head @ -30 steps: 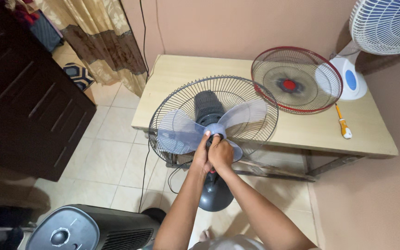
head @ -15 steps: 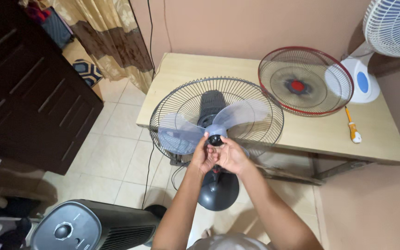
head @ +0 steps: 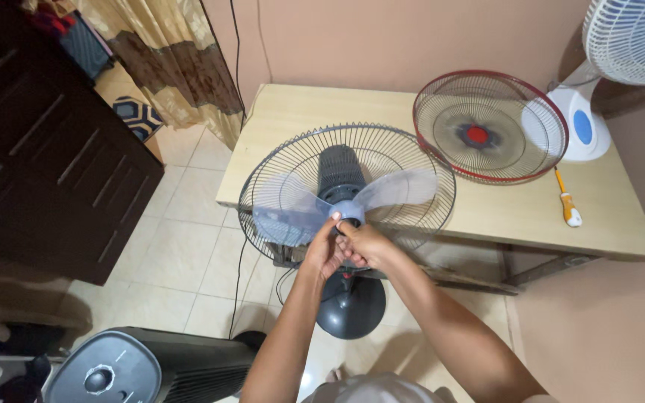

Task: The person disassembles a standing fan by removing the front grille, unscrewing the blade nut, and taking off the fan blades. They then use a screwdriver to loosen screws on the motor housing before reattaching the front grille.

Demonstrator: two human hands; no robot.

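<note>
Here, translucent blue fan blade (head: 293, 209) in dark wire guard (head: 404, 153), left hand (head: 324, 250) and right hand (head: 363, 245) pinching its hub.

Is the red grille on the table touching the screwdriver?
Apart. The head view shows bare tabletop between the red grille and the screwdriver, which lies just past the grille's rim.

Both forearms are bare to the elbow (no sleeves, rings or watch show), above a grey garment (head: 371, 389).
</note>
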